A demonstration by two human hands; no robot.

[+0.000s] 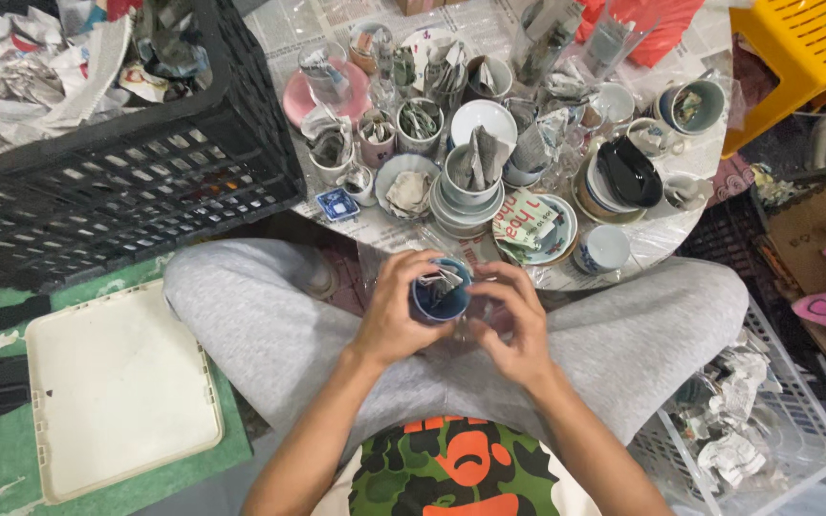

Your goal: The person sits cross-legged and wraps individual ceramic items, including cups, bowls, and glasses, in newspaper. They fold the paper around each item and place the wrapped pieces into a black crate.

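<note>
I sit with grey-trousered knees apart, holding a small blue cup (440, 298) over my lap. My left hand (396, 315) wraps around the cup's left side. My right hand (516, 323) touches its right side, fingers curled against it. Crumpled newspaper (442, 282) is stuffed inside the cup. Just beyond my hands stands a low round table (666, 239) covered in newspaper and crowded with several cups, bowls and glasses, many packed with paper.
A black plastic crate (136, 182) full of crumpled paper stands at the left. A cream plastic lid (117, 387) lies on green matting. A white basket (776, 440) with paper wads is at the right, beside a cardboard box (819, 229) and a yellow stool (795, 48).
</note>
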